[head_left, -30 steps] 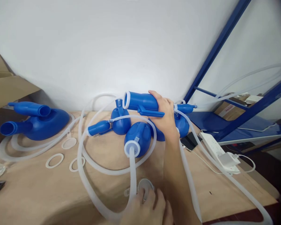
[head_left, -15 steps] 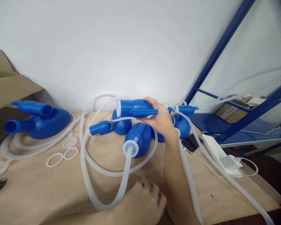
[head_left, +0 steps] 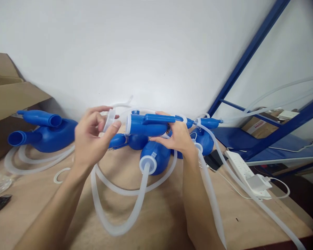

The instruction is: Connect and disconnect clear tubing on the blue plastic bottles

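My right hand [head_left: 178, 135] grips a blue urinal funnel [head_left: 148, 125] from its right end and holds it sideways above the table. A white ring lines the funnel's open left end, and a flat blue bar runs along its upper side. Just left of that opening, my left hand [head_left: 94, 133] pinches a translucent white cap [head_left: 109, 120] between thumb and fingers; cap and funnel are apart. Below the funnel lies a blue urinal bottle [head_left: 155, 156] with a white hose [head_left: 143, 189] leaving its capped mouth.
More blue bottles stand at left [head_left: 58, 137] and right [head_left: 205, 142], hoses curling around them. A white ring [head_left: 59, 176] lies on the wooden table [head_left: 156, 218]. A power strip [head_left: 246, 172], a phone [head_left: 216, 159], a cardboard box [head_left: 21, 95] and a blue rack [head_left: 250, 52] border the area.
My left hand has risen from the table's front to the left of the funnel, now with the cap in it. My right hand has turned the funnel so its bar faces upward.
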Motion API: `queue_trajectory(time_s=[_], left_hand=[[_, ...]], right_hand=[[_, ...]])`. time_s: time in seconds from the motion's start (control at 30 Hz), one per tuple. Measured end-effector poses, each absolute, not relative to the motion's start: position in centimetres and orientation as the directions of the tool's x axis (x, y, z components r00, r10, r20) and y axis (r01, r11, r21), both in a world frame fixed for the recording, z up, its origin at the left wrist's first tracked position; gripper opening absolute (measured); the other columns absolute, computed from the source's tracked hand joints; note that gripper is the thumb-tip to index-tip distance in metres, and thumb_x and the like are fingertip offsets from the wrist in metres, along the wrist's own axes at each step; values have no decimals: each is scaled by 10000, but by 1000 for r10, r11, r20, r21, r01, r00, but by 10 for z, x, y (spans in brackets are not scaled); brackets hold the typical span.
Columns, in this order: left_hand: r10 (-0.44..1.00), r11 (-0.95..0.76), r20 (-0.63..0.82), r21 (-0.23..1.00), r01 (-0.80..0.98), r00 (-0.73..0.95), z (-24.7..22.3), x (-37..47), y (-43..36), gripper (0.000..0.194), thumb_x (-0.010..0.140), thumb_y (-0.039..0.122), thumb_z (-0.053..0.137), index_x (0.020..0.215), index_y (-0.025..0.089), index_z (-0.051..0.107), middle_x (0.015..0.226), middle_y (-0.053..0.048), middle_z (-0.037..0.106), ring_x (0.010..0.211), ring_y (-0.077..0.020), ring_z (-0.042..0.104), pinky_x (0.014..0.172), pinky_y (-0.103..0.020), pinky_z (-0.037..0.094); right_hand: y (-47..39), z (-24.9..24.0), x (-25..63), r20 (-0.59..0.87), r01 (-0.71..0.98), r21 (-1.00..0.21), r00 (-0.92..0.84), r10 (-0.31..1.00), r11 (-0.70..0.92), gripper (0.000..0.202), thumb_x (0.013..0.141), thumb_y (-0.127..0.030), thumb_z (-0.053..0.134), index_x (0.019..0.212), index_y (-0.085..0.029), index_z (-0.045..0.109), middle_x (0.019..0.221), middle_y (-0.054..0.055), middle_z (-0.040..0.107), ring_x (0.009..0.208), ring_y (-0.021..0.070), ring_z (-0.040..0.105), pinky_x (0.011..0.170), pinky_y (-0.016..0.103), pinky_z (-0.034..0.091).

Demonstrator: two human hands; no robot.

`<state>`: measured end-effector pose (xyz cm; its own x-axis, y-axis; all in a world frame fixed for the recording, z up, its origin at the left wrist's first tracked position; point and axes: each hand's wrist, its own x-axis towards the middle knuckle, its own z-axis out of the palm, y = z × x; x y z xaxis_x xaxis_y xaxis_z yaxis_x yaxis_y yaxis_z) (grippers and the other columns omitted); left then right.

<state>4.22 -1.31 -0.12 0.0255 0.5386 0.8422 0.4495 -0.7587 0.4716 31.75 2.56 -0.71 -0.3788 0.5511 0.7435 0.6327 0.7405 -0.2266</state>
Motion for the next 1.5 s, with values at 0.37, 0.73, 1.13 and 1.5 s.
queue_trajectory(time_s=[0.37,0.73,1.13,1.5], left_hand=[[513,-816,851,443,371,114,-15,61,-12,490,1019,536,554,1439,287,517,1346,-116,665,1237,-323,666,1043,-520,575],[352,-813,931,357,461,-100,-27,76,-16,618,950,491,704,1515,341,503,1447,-91,626,1269,-337,669,1080,-530,576],[417,-801,896,282,527,153,-6,46,-7,776,911,412,760,1606,337,423,1441,-111,634,1146,-303,692,1053,-500,567],[335,-776,834,-20,630,439,13,38,-29,567,913,332,703,1470,310,599,1071,-70,616,894,-213,653,746,-323,579]], right_hand=[[15,-5,297,682,534,-300,-460,569,791,816,820,-740,720,1399,-177,607,1107,137,777,977,347,753,868,480,597],[3,-1,274,512,404,-588,-484,709,701,845,826,-775,692,1413,-201,491,1101,102,707,884,279,710,805,439,588],[19,-10,269,444,265,-704,-560,699,659,837,912,-745,615,1516,-195,432,1389,151,621,1312,321,619,1110,488,529],[-2,-3,253,784,288,-478,-287,551,830,930,861,-459,837,1622,-302,327,1384,121,654,1298,283,620,1124,497,522]])
